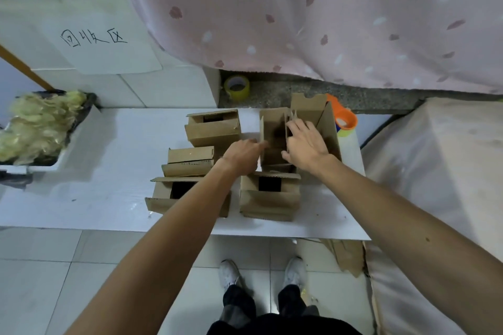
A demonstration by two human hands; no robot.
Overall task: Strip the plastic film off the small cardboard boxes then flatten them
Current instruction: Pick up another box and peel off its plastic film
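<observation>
- Far to the left of the open box (275, 136), a film pile (40, 125) of pale, crumpled plastic fills a dark-lined bin at the edge of the counter (109, 171).
- Left of the open box, three small boxes (213, 128) stand on the counter with their flaps loose. I can make out no film on them.
- Behind the open box and to its left, a yellow tape roll (237, 87) sits on a speckled ledge.
- The left hand (241, 155) reaches the open box's left wall with its fingers at the near edge. I cannot tell whether they pinch the card or only push it.
- Just in front of the open box, a near box (269, 196) sits with its top flaps ajar.
- The open box stands on the right half of the counter, flaps up and walls splayed, not yet flat. It looks like thin corrugated card: light, stiff across the panels and weak at the creases. Opposite wall edges seem the best hold, skewing it so it folds along its creases. It may slide on the smooth counter, so one hand should brace it.
- The right hand (306, 144) lies on the open box's inner wall, fingers apart and straight, pressing the card.
- Just behind the open box's right wall sits an orange tape dispenser (344, 118).
</observation>
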